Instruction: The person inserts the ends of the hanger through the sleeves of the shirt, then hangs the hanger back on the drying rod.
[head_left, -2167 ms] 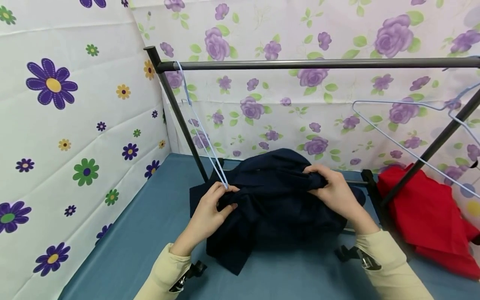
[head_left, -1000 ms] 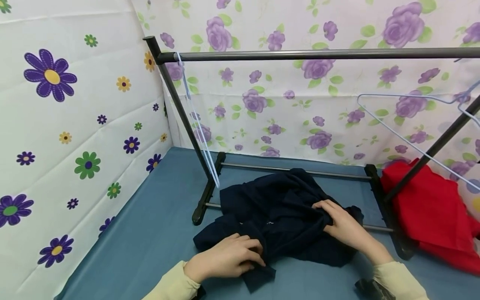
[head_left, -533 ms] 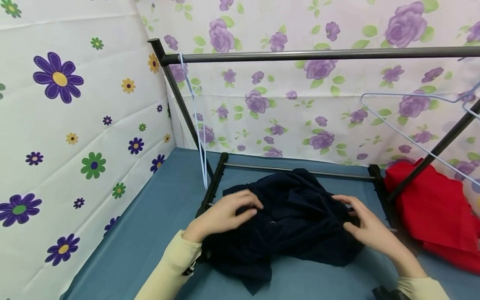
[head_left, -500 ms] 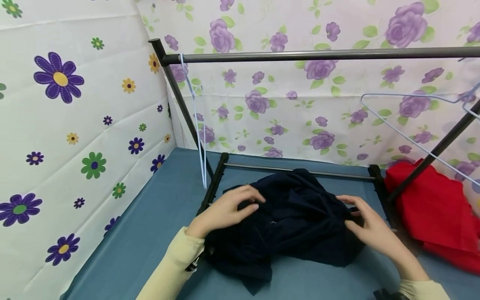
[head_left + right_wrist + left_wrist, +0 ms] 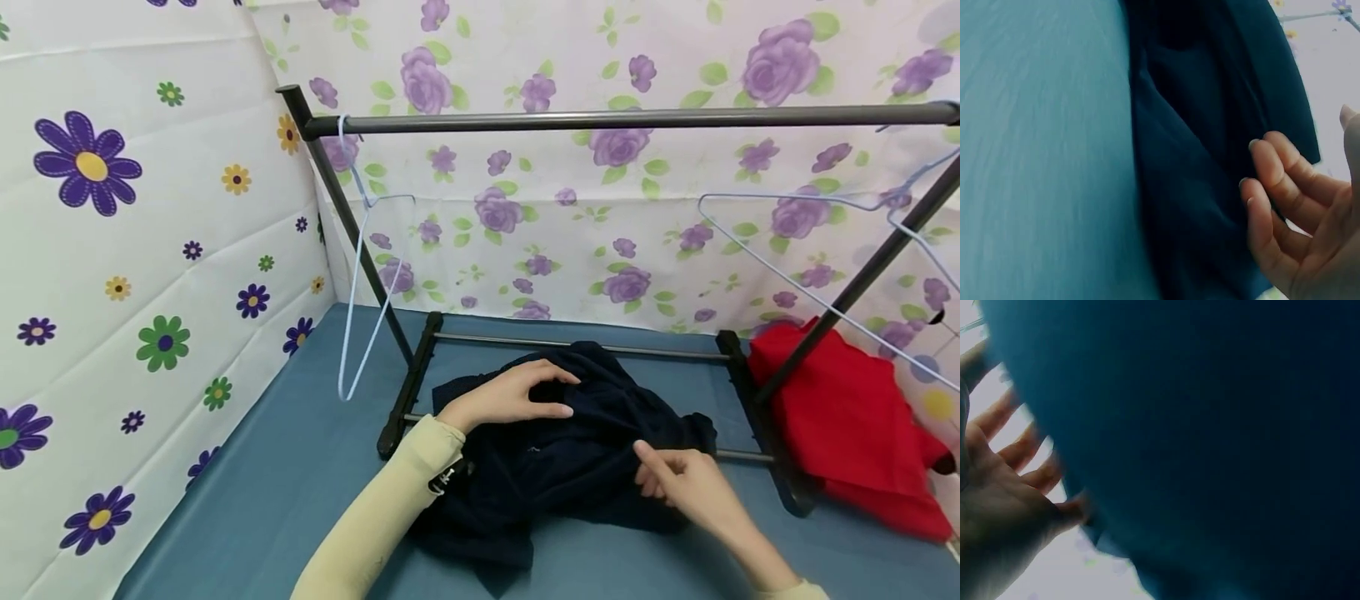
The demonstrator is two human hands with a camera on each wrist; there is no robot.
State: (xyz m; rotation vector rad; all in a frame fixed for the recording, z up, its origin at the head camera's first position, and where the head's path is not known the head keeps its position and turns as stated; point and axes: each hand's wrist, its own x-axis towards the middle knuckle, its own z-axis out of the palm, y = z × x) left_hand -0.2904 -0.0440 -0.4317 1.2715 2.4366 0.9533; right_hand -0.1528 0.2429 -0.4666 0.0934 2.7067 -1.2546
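Note:
A crumpled navy garment (image 5: 577, 467) lies in a heap on the blue surface, over the lower bar of the rack; its folds hide what kind it is. My left hand (image 5: 517, 392) is over its upper left part, thumb and fingers apart. In the left wrist view dark cloth (image 5: 1166, 425) fills most of the picture beside the spread fingers of the left hand (image 5: 1004, 494). My right hand (image 5: 686, 483) is at the garment's right front, fingers loosely bent. The right wrist view has the right hand (image 5: 1310, 219) close to the cloth (image 5: 1191, 150), thumb held away.
A black metal rack (image 5: 570, 122) spans the scene. A pale blue wire hanger (image 5: 356, 308) hangs at its left end, another hanger (image 5: 795, 279) at its right. A folded red cloth (image 5: 847, 433) lies on the right. Flowered sheets (image 5: 510, 250) back the blue surface (image 5: 270, 467).
The garment, earlier lifted near the left hanger, is now down on the surface. Both hands have let go of it; the left moved right over it. The left hanger has swung round.

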